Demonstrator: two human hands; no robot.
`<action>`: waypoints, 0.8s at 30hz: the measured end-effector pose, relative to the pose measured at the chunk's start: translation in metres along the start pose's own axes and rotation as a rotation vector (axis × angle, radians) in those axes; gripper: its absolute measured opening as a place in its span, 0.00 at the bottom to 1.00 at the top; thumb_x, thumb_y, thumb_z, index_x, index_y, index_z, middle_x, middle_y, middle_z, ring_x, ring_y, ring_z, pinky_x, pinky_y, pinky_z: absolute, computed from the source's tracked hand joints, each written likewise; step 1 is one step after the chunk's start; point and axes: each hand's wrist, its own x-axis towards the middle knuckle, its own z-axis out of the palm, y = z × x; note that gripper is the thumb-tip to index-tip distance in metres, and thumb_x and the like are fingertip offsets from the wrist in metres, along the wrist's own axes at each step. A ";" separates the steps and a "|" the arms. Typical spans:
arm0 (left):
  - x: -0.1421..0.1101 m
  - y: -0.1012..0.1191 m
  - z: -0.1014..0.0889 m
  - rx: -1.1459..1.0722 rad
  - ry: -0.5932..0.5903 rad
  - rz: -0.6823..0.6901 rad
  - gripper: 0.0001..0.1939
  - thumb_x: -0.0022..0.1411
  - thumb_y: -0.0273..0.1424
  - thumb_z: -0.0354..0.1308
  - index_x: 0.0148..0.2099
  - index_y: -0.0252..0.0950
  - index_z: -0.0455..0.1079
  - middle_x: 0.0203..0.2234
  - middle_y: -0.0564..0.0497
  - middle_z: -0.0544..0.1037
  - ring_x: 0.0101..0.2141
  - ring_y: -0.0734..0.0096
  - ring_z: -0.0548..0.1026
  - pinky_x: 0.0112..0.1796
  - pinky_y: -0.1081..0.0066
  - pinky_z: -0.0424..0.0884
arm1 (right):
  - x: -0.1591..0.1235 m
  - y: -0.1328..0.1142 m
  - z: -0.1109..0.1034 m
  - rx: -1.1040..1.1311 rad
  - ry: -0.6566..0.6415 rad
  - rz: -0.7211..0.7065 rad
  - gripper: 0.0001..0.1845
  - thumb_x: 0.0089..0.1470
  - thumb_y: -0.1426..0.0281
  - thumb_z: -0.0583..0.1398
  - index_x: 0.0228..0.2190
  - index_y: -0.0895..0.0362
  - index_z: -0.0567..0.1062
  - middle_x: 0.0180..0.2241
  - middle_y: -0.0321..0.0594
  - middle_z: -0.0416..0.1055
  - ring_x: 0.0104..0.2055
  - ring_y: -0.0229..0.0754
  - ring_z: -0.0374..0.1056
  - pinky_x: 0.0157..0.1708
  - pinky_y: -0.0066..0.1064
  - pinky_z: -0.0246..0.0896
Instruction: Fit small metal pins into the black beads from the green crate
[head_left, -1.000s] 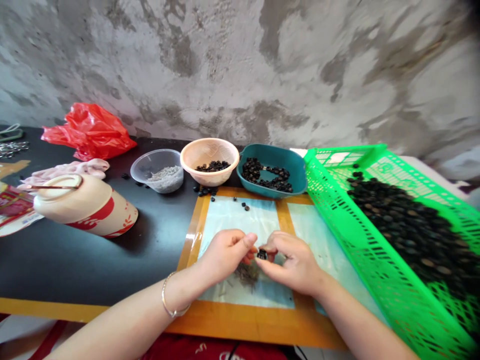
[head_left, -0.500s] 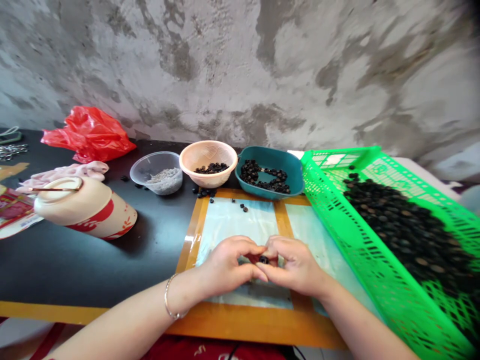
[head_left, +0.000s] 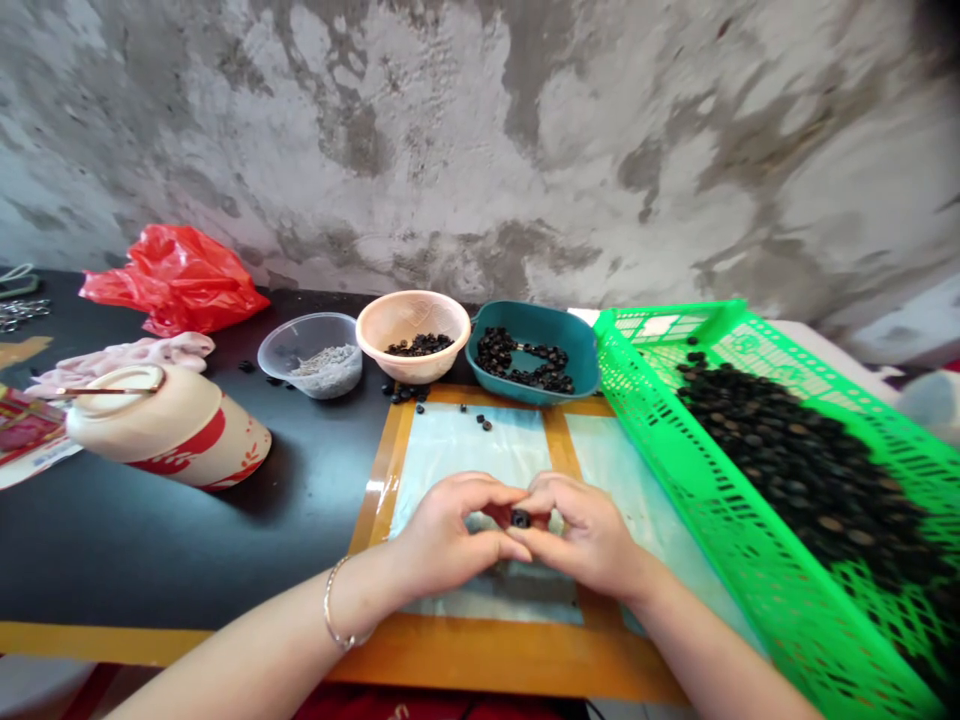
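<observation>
A small round black piece [head_left: 520, 518] is pinched between the fingertips of both hands, low over the light blue sheet [head_left: 480, 440]. My left hand [head_left: 461, 530], with a bracelet at its wrist, has its thumb and forefinger against the piece. My right hand [head_left: 577, 525] grips it from the other side, its fingertips meeting those of the left. The other fingers are partly hidden behind. A few loose black pieces [head_left: 486, 425] lie on the sheet beyond the hands.
A green crate [head_left: 720, 530] heaped with black pieces stands right. Behind the sheet are a teal basin [head_left: 585, 375], a pink bowl [head_left: 412, 365] and a clear bowl [head_left: 274, 350] of thin metal bits. A cream cup [head_left: 172, 425], pink cloth [head_left: 127, 362] and red bag [head_left: 176, 280] sit left.
The hands stay together on the black piece, which now shows slightly more between the fingertips. The view has shifted a little.
</observation>
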 end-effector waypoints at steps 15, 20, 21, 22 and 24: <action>0.010 -0.008 -0.014 -0.041 0.250 -0.163 0.14 0.60 0.33 0.60 0.47 0.33 0.73 0.39 0.44 0.78 0.39 0.66 0.76 0.43 0.66 0.74 | 0.002 0.020 -0.051 0.324 0.657 0.142 0.17 0.62 0.54 0.53 0.44 0.49 0.74 0.26 0.37 0.68 0.29 0.42 0.66 0.29 0.35 0.63; 0.019 -0.027 -0.028 0.220 0.287 -0.182 0.13 0.63 0.32 0.55 0.47 0.34 0.73 0.38 0.45 0.78 0.38 0.64 0.76 0.42 0.63 0.74 | 0.007 0.026 -0.073 0.514 0.636 0.358 0.28 0.58 0.45 0.52 0.38 0.55 0.76 0.21 0.37 0.67 0.22 0.39 0.62 0.16 0.28 0.53; 0.020 -0.031 -0.031 0.336 0.272 -0.136 0.12 0.63 0.30 0.54 0.47 0.35 0.73 0.39 0.45 0.78 0.40 0.62 0.76 0.45 0.61 0.73 | 0.007 0.024 -0.066 0.447 0.452 0.413 0.22 0.57 0.50 0.57 0.36 0.55 0.76 0.21 0.37 0.68 0.21 0.39 0.63 0.17 0.28 0.54; 0.021 -0.036 -0.032 0.456 0.252 -0.083 0.13 0.62 0.29 0.54 0.48 0.35 0.73 0.41 0.44 0.77 0.43 0.60 0.74 0.47 0.59 0.71 | 0.007 0.021 -0.055 0.355 0.241 0.448 0.16 0.55 0.55 0.62 0.34 0.55 0.77 0.22 0.37 0.70 0.22 0.39 0.65 0.19 0.28 0.57; 0.022 -0.044 -0.035 0.659 0.204 -0.005 0.16 0.62 0.25 0.53 0.52 0.34 0.71 0.45 0.42 0.76 0.48 0.57 0.71 0.52 0.55 0.67 | 0.004 0.013 -0.031 0.137 -0.161 0.435 0.05 0.54 0.67 0.64 0.33 0.55 0.78 0.28 0.38 0.75 0.28 0.40 0.69 0.27 0.29 0.64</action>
